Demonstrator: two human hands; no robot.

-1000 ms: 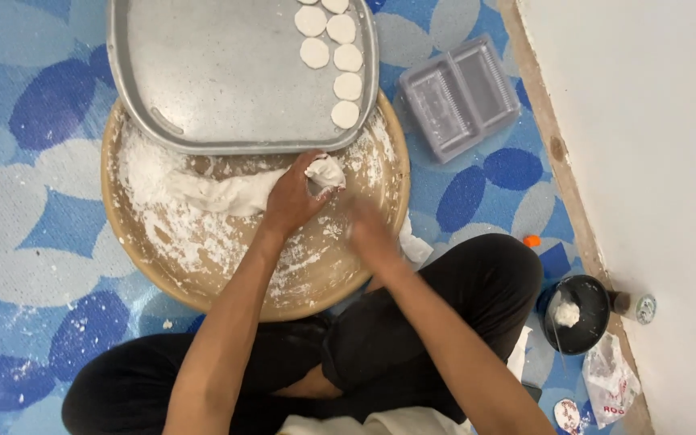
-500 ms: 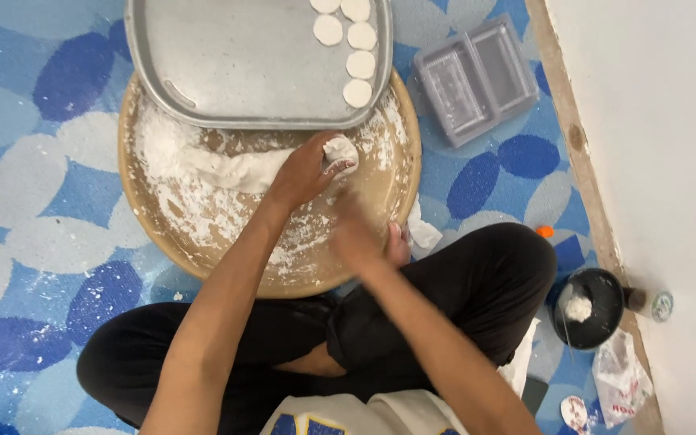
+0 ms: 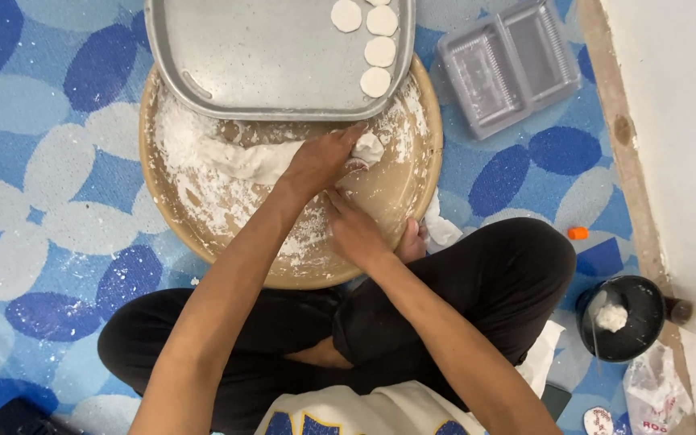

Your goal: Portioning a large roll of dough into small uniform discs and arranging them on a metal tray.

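We are pinching soft, sticky dough (image 3: 251, 159) at frame centre, left hand (image 3: 321, 159) gripping its end (image 3: 366, 148); right hand (image 3: 354, 231) resting flat, open, on the board (image 3: 380, 193).

The single head camera looks steeply down, close above the floured round board (image 3: 203, 217) and lap.

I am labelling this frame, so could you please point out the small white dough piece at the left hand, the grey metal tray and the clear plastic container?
small white dough piece (image 3: 368, 147), head view, its top.
grey metal tray (image 3: 259, 56), head view, bare floor.
clear plastic container (image 3: 513, 64), head view, middle divider.
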